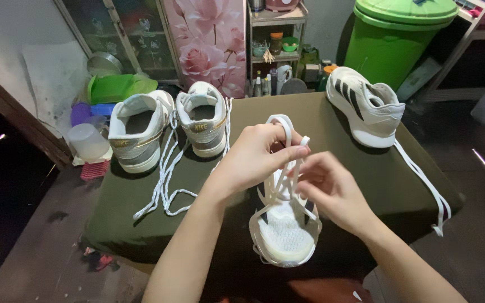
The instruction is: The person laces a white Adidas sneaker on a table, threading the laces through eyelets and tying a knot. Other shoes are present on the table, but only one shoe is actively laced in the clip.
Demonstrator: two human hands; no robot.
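White mesh sneaker [283,233], flat lace [288,133] half-threaded

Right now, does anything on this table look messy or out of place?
Yes. Loose white laces trail across the green cloth from the pair of sneakers, and the striped sneaker's lace hangs over the table's right edge. Both hands are lacing the near shoe.

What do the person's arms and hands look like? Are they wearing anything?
Both arms are bare with no sleeves showing. The left hand and right hand wear no gloves, rings, watch or bracelet that shows. The fingernails look short and unpainted.
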